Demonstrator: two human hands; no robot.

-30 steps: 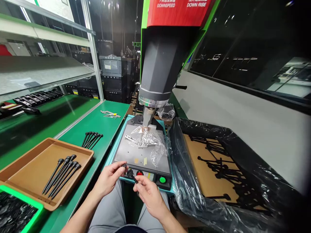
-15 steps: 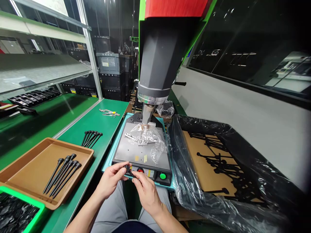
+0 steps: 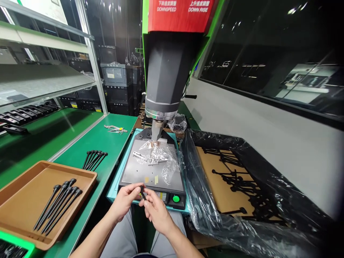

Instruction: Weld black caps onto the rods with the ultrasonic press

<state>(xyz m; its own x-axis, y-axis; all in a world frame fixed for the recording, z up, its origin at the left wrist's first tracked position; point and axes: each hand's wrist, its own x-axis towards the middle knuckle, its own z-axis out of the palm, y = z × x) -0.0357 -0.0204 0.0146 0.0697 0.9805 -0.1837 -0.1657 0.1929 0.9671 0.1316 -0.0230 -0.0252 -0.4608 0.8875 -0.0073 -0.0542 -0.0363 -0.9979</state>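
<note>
Both hands meet just in front of the press bed, above the lap. My left hand (image 3: 124, 203) pinches a small black plastic part (image 3: 143, 193) between thumb and fingertips. My right hand (image 3: 158, 212) grips the same part from the other side, its fingers curled. Fingers cover much of the part, so its full shape stays hidden. Just beyond lies the grey metal plate (image 3: 142, 171), with crumpled clear plastic film (image 3: 161, 156) over a small metal fixture. A press horn (image 3: 156, 129) points down at the film. A green button (image 3: 176, 198) sits on the front panel, right of my hands.
On the left, a brown tray (image 3: 16, 200) holds several black rods with thick heads; more rods (image 3: 94, 159) and pliers (image 3: 115, 129) lie on the green table. A green-rimmed bin (image 3: 18, 240) stands nearest. At right, a box lined with black plastic (image 3: 199, 200) holds many black rods.
The part has been turned more upright between my fingertips, and my right fingers have curled in beneath it. The view has tilted up and shifted right, showing lettering on the press's red panel.
</note>
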